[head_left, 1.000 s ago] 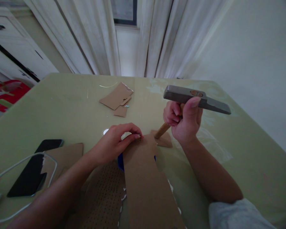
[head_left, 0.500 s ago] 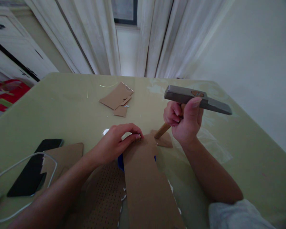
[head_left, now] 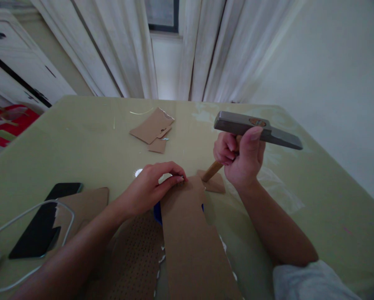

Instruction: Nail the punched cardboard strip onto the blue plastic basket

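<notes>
My right hand [head_left: 241, 160] is wrapped round the wooden handle of a hammer [head_left: 283, 138], close under its steel head, with the thumb pressed on the head. The handle's lower end slants down to the left, beside a long cardboard strip [head_left: 193, 241]. At the far end of this strip my left hand [head_left: 160, 181] is closed in a pinch. Something small and dark shows at its fingertips, too small to name. A blue object [head_left: 157, 213] lies under the strip, mostly hidden. Left of the strip is a cardboard sheet dotted with small holes [head_left: 137, 250], partly behind my left forearm.
Torn cardboard pieces [head_left: 152, 127] lie farther back on the greenish table [head_left: 96, 137]. A small cardboard scrap [head_left: 216, 183] is by the hammer handle's end. To the left are a black phone [head_left: 31, 229], a white cable [head_left: 73, 216] and another cardboard piece [head_left: 93, 200].
</notes>
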Demonstrator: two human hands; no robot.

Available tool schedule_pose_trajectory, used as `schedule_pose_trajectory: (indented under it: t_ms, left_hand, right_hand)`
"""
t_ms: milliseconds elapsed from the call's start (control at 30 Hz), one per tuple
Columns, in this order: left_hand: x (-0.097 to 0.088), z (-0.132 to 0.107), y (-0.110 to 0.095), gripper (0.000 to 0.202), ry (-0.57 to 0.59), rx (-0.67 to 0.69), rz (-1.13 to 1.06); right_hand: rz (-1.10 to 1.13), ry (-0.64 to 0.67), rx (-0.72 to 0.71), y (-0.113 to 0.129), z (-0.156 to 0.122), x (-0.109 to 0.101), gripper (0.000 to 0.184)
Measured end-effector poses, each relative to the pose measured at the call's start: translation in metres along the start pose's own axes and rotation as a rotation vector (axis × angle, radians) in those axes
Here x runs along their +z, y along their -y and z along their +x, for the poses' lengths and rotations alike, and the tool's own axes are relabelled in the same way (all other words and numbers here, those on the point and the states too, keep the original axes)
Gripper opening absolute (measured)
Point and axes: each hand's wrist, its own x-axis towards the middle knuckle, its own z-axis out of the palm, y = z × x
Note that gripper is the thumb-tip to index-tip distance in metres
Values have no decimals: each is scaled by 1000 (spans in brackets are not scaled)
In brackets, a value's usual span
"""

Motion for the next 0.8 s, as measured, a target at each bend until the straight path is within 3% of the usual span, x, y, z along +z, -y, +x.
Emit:
schedule_pose_trajectory:
  t_ms: [333, 433, 533, 667, 800]
  left_hand:
    - [2, 0, 0, 16, -6, 47, 22]
    - [4, -1, 0, 14, -19, 75, 55]
    - [5, -2, 0, 12, -20, 92, 72]
    - [5, -2, 0, 11, -15, 100, 70]
    - [6, -2, -1, 10, -26, 115, 85]
  right_hand:
    - [-92, 31, 30, 7, 0, -4, 73]
    - [-160, 148, 44, 26, -3, -17, 55]
    - [-384, 368, 105, 49, -6, -27, 34]
    - [-678, 601, 144, 64, -3, -25, 39]
    - [-824, 655, 139, 59, 1, -18, 40]
